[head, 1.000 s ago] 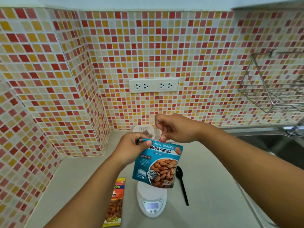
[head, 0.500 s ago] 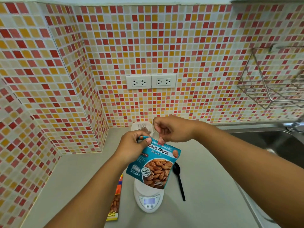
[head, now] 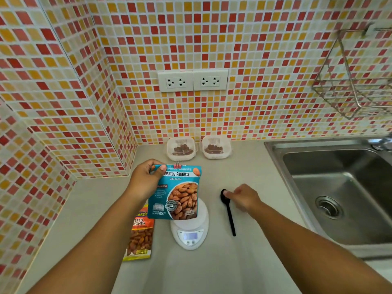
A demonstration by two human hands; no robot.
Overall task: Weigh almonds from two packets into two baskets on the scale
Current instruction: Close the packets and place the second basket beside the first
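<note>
Countertop: both baskets with almonds sit at the back edge. Left hand grips the clipped blue packet over the empty scale. Right hand touches the spoon; set it clear of the platform.

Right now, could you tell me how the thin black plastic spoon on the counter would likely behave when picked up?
The black plastic spoon looks slim, so probably very light. It lies flat, so the right hand at its bowl may need to tip it up. Rolling seems unlikely.
</note>
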